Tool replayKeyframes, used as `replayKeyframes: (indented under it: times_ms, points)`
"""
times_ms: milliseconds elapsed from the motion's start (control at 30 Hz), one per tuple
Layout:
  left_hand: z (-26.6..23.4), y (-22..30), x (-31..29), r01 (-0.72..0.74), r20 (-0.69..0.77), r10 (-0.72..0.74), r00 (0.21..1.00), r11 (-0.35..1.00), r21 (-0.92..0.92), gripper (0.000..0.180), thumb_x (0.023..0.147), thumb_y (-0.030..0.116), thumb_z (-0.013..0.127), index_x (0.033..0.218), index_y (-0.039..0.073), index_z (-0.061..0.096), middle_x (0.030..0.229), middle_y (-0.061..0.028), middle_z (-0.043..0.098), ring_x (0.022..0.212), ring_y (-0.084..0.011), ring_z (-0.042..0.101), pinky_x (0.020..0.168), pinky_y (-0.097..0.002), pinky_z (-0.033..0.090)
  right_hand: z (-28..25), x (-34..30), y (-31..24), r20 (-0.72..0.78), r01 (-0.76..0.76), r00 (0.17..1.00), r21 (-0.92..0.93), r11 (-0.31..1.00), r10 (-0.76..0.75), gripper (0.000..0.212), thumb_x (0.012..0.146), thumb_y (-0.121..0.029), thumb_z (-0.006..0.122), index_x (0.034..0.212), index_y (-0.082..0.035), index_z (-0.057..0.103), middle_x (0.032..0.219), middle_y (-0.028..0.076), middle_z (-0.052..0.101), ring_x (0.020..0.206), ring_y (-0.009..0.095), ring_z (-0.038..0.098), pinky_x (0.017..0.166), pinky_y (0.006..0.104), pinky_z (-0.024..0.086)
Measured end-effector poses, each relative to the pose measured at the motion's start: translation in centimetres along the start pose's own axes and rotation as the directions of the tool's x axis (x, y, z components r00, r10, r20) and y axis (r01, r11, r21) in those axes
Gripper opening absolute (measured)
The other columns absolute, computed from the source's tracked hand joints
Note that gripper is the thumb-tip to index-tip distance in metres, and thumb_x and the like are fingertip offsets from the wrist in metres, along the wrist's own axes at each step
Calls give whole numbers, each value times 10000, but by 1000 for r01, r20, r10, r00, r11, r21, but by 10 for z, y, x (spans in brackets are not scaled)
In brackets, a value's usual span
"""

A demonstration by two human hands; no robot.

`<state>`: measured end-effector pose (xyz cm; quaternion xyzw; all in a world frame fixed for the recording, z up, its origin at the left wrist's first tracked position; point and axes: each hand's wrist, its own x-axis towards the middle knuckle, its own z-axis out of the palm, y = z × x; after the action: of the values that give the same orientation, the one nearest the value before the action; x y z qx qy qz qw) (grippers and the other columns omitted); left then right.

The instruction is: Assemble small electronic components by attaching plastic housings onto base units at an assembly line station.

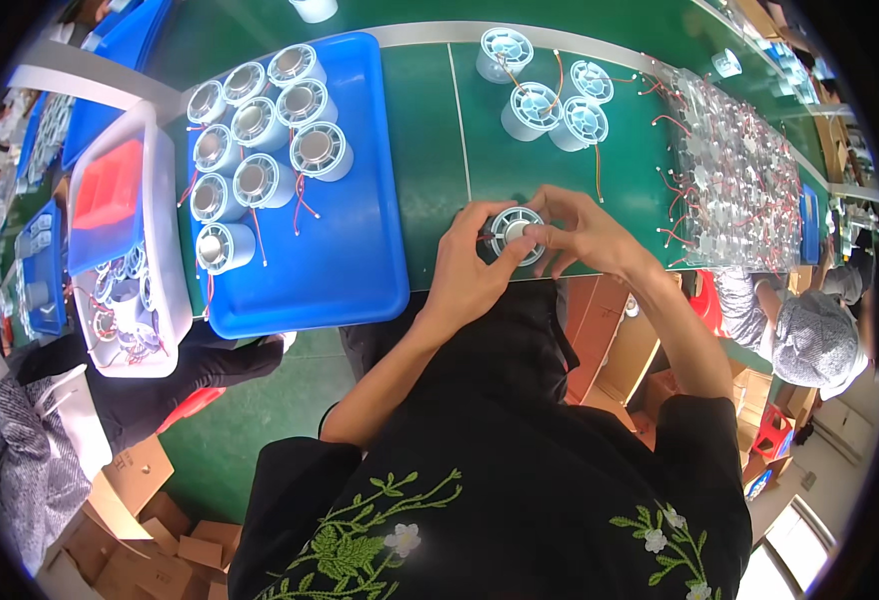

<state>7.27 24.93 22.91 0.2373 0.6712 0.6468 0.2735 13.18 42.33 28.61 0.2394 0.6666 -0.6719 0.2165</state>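
Note:
Between my two hands, at the near edge of the green table, is a round white plastic housing (pixel 516 226) with a spoked ring and a silver disc in its middle. My left hand (pixel 466 262) grips its left side, thumb on the top rim. My right hand (pixel 585 236) holds it from the right, with the thumb over the silver disc. Left of my hands, several similar white housings (pixel 256 122) with silver discs and thin red-and-black wires stand on a blue tray (pixel 345 270). Beyond my hands stand several more housings (pixel 537 104), their spoked tops lacking a silver disc.
To the right, clear plastic packaging (pixel 740 170) covers many small wired parts. A white bin (pixel 152 330) beside the blue tray holds loose white rings and a red piece (pixel 112 185). Other people sit at both sides. Cardboard boxes (pixel 140 470) lie on the floor at lower left.

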Motion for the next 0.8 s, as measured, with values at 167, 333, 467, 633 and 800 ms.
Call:
replayKeyframes:
  times_ms: [167, 333, 467, 633, 800]
  points:
    - [4, 4, 1, -23, -6, 23, 1000, 1000, -15, 336, 845, 186, 674, 1116, 9, 582, 1051, -140, 608, 961, -266, 583, 833, -350, 460, -7, 4, -13, 51, -79, 995, -71, 994, 82, 309, 894, -207, 646, 1070, 6, 507, 942, 144, 600, 704, 217, 688, 544, 285, 546]
    - [11, -3, -3, -68, -79, 64, 995, 996, -50, 311, 903, 170, 578, 1173, 16, 564, 1104, -145, 600, 1060, -312, 540, 936, -383, 396, -12, 11, -34, 97, -190, 971, -246, 951, 219, 297, 893, -207, 649, 1061, -14, 499, 943, 129, 610, 718, 236, 699, 529, 283, 537]
    - [14, -2, -6, -17, -55, 14, 998, 999, -39, 317, 922, 169, 532, 1198, 15, 554, 1143, -156, 591, 1103, -336, 524, 982, -408, 350, -7, 11, -45, 77, -227, 960, -358, 906, 271, 300, 891, -210, 656, 1054, -23, 488, 918, 112, 611, 705, 237, 702, 505, 275, 522]
    - [14, -4, -5, -15, -46, 12, 999, 998, -67, 319, 915, 178, 541, 1187, 11, 557, 1155, -160, 590, 1125, -335, 522, 980, -420, 352, -7, 9, -49, 68, -242, 954, -397, 885, 291, 314, 891, -225, 661, 1052, -27, 479, 888, 103, 608, 686, 223, 702, 481, 269, 500]
    - [15, -3, 0, -25, -24, 23, 999, 997, -75, 320, 917, 178, 535, 1184, 4, 554, 1160, -164, 587, 1128, -331, 522, 979, -426, 349, -5, 7, -50, 28, -271, 952, -390, 880, 305, 304, 892, -225, 659, 1026, -26, 472, 881, 99, 606, 686, 221, 704, 471, 267, 488]
